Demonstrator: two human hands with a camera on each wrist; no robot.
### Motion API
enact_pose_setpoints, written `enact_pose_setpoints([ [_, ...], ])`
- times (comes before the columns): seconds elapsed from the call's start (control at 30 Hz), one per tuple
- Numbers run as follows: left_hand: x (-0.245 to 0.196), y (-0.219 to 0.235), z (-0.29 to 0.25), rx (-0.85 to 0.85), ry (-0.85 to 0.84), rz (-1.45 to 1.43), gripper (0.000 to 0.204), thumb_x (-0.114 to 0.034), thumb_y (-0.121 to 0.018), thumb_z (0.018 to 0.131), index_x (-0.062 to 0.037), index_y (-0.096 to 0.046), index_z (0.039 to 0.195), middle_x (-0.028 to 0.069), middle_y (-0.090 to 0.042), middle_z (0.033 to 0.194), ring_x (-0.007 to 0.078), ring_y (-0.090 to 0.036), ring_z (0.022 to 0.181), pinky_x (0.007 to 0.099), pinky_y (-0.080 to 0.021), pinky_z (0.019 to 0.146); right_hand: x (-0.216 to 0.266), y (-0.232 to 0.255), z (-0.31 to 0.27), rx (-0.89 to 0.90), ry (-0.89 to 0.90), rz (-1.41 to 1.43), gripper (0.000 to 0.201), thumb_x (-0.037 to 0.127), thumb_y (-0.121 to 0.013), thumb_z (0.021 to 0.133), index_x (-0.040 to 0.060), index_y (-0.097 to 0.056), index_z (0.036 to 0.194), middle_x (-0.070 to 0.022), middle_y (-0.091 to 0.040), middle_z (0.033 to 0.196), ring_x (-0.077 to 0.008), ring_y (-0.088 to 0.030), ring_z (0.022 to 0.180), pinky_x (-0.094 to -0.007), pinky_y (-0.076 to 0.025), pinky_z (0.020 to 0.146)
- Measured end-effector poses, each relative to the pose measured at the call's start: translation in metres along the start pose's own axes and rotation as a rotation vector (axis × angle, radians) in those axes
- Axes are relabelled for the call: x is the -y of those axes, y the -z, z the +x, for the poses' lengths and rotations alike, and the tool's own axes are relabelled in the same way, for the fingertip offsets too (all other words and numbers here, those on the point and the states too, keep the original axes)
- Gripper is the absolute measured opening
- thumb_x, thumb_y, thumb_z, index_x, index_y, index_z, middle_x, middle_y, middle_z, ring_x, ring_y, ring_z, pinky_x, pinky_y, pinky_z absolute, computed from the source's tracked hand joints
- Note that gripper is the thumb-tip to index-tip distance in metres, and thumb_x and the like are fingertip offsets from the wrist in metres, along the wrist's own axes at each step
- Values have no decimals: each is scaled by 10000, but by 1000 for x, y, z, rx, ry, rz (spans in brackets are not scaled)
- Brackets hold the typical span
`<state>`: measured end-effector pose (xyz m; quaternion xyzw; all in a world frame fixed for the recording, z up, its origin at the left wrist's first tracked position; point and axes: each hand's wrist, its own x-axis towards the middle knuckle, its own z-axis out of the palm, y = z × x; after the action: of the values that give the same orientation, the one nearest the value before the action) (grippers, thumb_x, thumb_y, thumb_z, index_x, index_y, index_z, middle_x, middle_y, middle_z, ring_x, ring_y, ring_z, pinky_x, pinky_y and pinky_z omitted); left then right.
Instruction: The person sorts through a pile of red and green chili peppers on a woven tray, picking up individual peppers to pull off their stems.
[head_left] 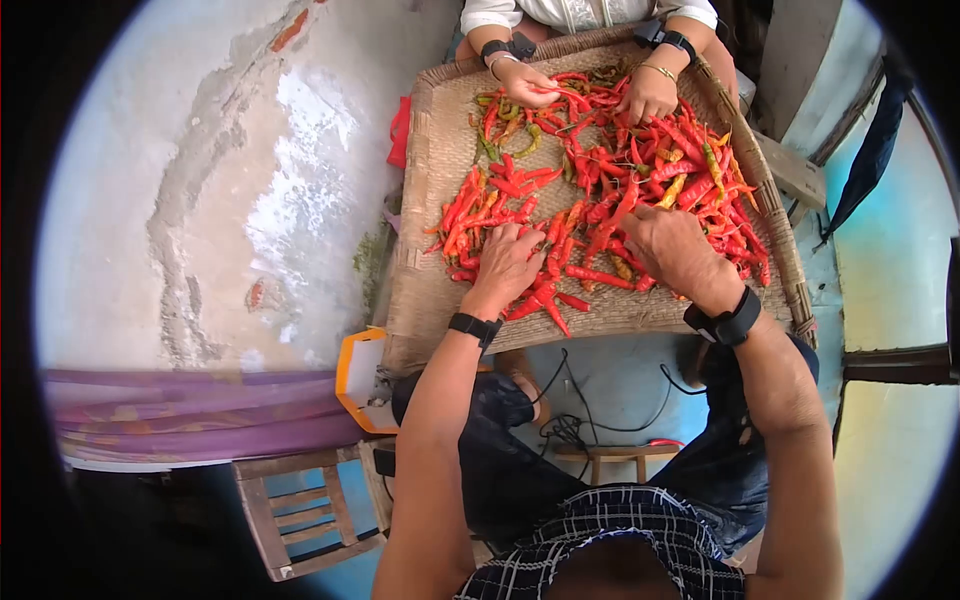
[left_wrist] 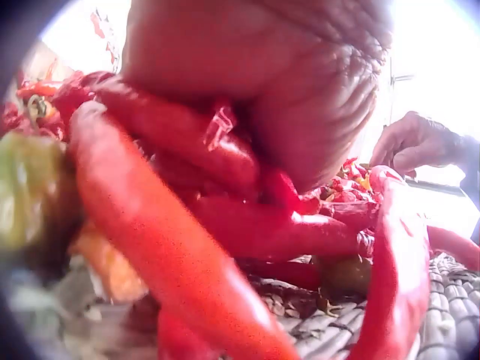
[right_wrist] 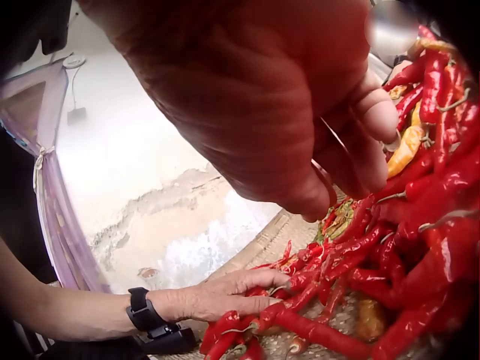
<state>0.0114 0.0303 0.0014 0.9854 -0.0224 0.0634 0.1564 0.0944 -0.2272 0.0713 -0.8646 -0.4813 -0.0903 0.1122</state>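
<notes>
Red chili peppers [head_left: 600,255] lie in a loose pile on a woven tray [head_left: 430,290]. My left hand [head_left: 508,262] rests on peppers at the pile's near left, its fingers spread forward in the right wrist view. In the left wrist view the palm [left_wrist: 247,67] hangs close over red peppers [left_wrist: 165,240], fingertips hidden. My right hand [head_left: 672,245] is over the pile's near right. Its fingers [right_wrist: 360,161] are loosely bent with gaps between them in the right wrist view, and no pepper shows in them. Yellow peppers [right_wrist: 406,150] lie beside it.
Across the tray, another person's two hands [head_left: 528,85] [head_left: 648,95] are at the far peppers. Greenish peppers [head_left: 528,142] lie near them. An orange-edged box [head_left: 365,380] and a wooden chair [head_left: 305,510] stand at the left; cables [head_left: 568,428] run across the floor beneath.
</notes>
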Motion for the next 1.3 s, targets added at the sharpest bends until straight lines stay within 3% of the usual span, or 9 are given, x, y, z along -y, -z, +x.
enact_pose_setpoints([
  [0.2, -24, 5, 10, -124, -23, -29, 369, -108, -604, 807, -99, -530, 1168, 184, -482, 1230, 373, -413, 1177, 435, -365, 990, 17, -21, -5, 204, 60, 88, 140, 70, -595, 747, 17, -577, 876, -124, -588, 838, -290, -638, 712, -381, -524, 587],
  [0.3, -29, -6, 20, -132, -142, -102, 349, -95, -550, 838, -130, -534, 1185, 196, -475, 1242, 388, -402, 1186, 464, -347, 993, 33, -37, -10, 268, 148, 148, 178, 50, -558, 761, 27, -598, 933, -144, -585, 907, -307, -618, 869, -395, -527, 671],
  [0.53, -35, -24, 22, -72, -33, 87, 322, -191, -589, 818, -136, -540, 1132, 149, -542, 1082, 341, -475, 1057, 470, -376, 880, 44, -56, -7, 296, 155, 51, 131, 74, -561, 770, 37, -585, 893, -150, -589, 875, -289, -637, 767, -381, -529, 631],
  [0.7, -30, -12, 17, -137, -130, 63, 142, -102, -661, 718, -102, -572, 828, 92, -550, 879, 291, -513, 898, 434, -401, 781, 38, -34, 0, 172, 126, 36, 140, 59, -577, 728, 68, -581, 868, -112, -562, 774, -284, -618, 701, -398, -491, 560],
  [0.87, -27, 1, 19, -206, -80, -179, 108, -36, -670, 710, -47, -574, 756, 101, -569, 736, 272, -570, 772, 367, -443, 739, 12, -17, 5, -2, 36, 176, 100, 30, -571, 719, 59, -586, 814, -121, -586, 757, -294, -622, 723, -378, -502, 610],
  [0.93, -32, 7, 19, -233, 27, -546, 135, -33, -656, 716, -50, -564, 814, 109, -601, 770, 299, -584, 727, 377, -455, 671, 4, -6, 9, -204, -45, 537, 135, -5, -569, 713, 46, -588, 837, -123, -595, 778, -315, -612, 713, -365, -497, 619],
  [1.03, -40, 13, 17, -305, 18, -568, 131, -7, -626, 756, -27, -534, 848, 85, -601, 775, 233, -586, 673, 334, -462, 627, -13, 12, 17, -351, -275, 698, 125, -41, -566, 740, 20, -585, 848, -98, -572, 696, -180, -585, 649, -298, -482, 619],
  [1.2, -43, 14, 15, -281, 122, -755, 161, 22, -607, 771, -32, -508, 885, 53, -569, 732, 130, -557, 628, 279, -453, 578, -40, 34, 9, -426, -432, -68, 176, 74, -588, 783, 69, -601, 958, -140, -587, 919, -330, -592, 873, -406, -492, 678],
  [1.3, -52, 19, 14, -237, 93, -779, 154, 29, -607, 794, -32, -495, 878, -1, -526, 734, 44, -494, 649, 225, -420, 574, -29, 15, 12, -415, -259, 66, 295, 55, -602, 758, 91, -570, 1049, -135, -546, 957, -346, -566, 912, -409, -504, 711],
])
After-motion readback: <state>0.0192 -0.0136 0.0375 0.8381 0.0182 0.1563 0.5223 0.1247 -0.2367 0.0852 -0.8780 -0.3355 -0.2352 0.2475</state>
